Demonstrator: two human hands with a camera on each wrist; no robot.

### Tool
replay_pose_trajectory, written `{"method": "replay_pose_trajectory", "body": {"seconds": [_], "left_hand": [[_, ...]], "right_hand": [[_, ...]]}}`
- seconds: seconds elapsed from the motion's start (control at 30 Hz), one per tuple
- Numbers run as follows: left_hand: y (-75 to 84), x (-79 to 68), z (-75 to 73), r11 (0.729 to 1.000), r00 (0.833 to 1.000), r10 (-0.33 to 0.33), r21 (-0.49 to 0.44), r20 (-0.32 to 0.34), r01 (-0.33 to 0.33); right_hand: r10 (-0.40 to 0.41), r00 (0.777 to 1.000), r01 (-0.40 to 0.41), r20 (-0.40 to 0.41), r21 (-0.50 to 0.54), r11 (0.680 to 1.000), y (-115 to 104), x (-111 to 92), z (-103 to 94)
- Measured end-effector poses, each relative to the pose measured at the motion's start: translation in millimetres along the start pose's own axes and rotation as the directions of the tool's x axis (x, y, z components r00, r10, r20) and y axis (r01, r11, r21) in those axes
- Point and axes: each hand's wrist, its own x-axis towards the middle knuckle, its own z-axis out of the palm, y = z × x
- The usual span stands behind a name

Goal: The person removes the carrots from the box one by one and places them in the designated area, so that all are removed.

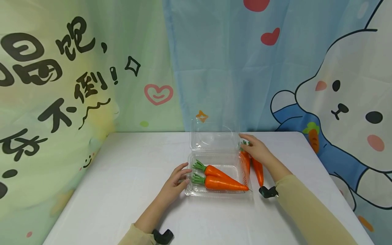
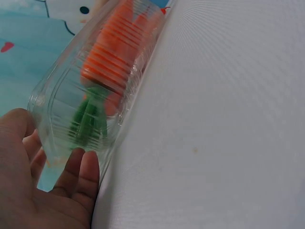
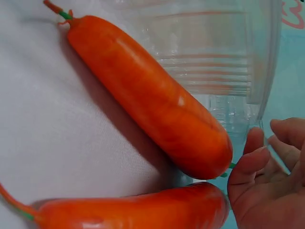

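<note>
A clear plastic hinged box [image 1: 218, 160] lies on the table with its lid [image 1: 215, 136] raised at the back. Two orange carrots [image 1: 226, 183] with green tops rest inside it, tips toward the right. My left hand [image 1: 173, 187] is at the box's left side, its relaxed fingers touching the rim. Two more carrots [image 3: 147, 95] lie outside, along the box's right wall. Over their green tops, by the lid's right edge, is my right hand [image 1: 257, 148]. Its fingers are loosely bent, and I see no carrot held between them [image 3: 267, 176].
A white cloth covers the table [image 1: 128, 163]. Behind it hangs a printed curtain [image 1: 226, 68] with hearts, lettering and a cartoon rabbit. Black wrist mounts [image 1: 267, 192] sit near both sleeves.
</note>
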Motion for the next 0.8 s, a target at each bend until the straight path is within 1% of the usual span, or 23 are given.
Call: {"method": "replay_pose_trajectory", "body": {"seconds": [0.17, 0.43, 0.6, 0.8], "left_hand": [[-0.3, 0.1, -0.6, 1.000, 1.000, -0.030, 0.001, 0.011, 0.030], [-2.9, 0.0, -0.9, 1.000, 1.000, -0.026, 0.003, 0.012, 0.026], [-1.6, -0.4, -1.1, 0.999, 0.999, -0.031, 0.012, 0.015, 0.031], [-0.4, 0.4, -0.8, 1.000, 1.000, -0.026, 0.011, 0.013, 0.025]], "right_hand": [[0.055, 0.998, -0.054, 0.036, -0.014, 0.998, 1.1, 7.4, 4.8], [0.140, 0.985, -0.135, 0.098, -0.055, 0.989, -4.8, 13.2, 3.9], [0.153, 0.979, -0.146, 0.137, -0.064, 0.987, -6.6, 15.0, 0.6], [0.165, 0.974, -0.156, 0.156, -0.065, 0.986, -6.1, 18.2, -1.5]]}}
